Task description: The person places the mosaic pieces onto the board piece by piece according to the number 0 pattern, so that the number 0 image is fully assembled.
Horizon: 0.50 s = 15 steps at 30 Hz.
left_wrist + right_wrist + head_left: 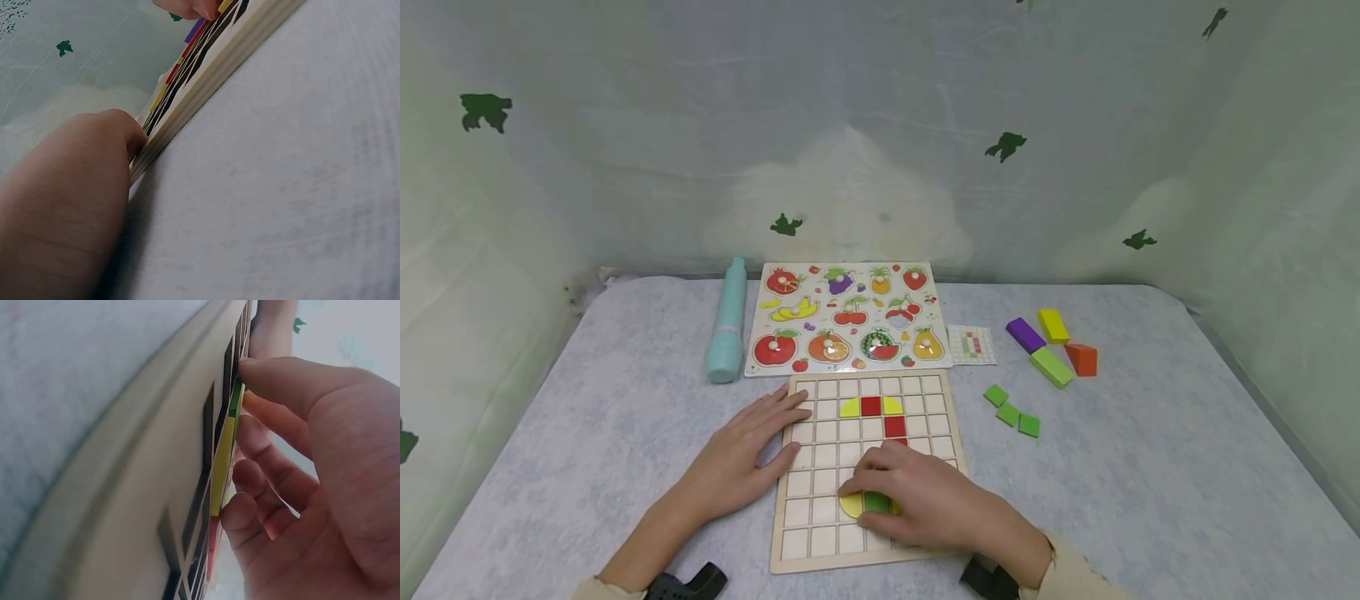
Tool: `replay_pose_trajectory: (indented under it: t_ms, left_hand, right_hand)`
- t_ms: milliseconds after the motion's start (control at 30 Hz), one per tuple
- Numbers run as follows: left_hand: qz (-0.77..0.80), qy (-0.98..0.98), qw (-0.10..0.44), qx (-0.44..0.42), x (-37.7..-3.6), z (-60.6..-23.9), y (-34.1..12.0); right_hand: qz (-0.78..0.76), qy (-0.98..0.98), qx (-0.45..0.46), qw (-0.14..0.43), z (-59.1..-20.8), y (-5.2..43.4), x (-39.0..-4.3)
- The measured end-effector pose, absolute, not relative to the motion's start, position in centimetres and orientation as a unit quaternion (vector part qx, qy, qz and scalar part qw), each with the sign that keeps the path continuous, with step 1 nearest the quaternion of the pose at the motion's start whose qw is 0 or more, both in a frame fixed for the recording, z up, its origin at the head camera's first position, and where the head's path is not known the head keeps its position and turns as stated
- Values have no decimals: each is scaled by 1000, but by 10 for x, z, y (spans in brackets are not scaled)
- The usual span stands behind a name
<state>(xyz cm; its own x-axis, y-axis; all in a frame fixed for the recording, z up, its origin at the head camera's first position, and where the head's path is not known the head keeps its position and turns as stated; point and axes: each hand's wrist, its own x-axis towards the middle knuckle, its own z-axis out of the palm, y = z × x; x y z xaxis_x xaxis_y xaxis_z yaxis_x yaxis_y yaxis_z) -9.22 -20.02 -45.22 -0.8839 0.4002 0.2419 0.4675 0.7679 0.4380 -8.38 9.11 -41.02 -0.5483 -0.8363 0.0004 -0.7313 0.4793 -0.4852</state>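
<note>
- Green square tile (876, 501) sits in a lower cell of the wooden grid board (820, 533), beside a yellow rounded piece (851, 505), under the fingertips of the right hand (925, 500).
- Right hand has its fingers curled down over the green tile; the right wrist view shows thumb and fingers pinching it at the board's surface.
- Left hand (741, 458) lies flat and relaxed, holding nothing, fingers resting on the board's left edge.
- Higher on the board lie two red squares (871, 406) and yellow pieces.
- Behind the board: a fruit peg puzzle (848, 319), a teal cylinder (727, 325), a small pattern card (972, 344).
- Right of the board: three loose green tiles (1009, 413) and coloured blocks (1051, 342) on the grey table (1150, 467).
</note>
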Motion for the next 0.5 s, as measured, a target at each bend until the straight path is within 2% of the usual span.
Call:
replay_pose_trajectory:
  t_ms: [500]
  left_hand:
    - [-242,-945,44,-218,-92,-448,-199]
  right_hand:
    - [-217,847,-469,122,-411,92,-85]
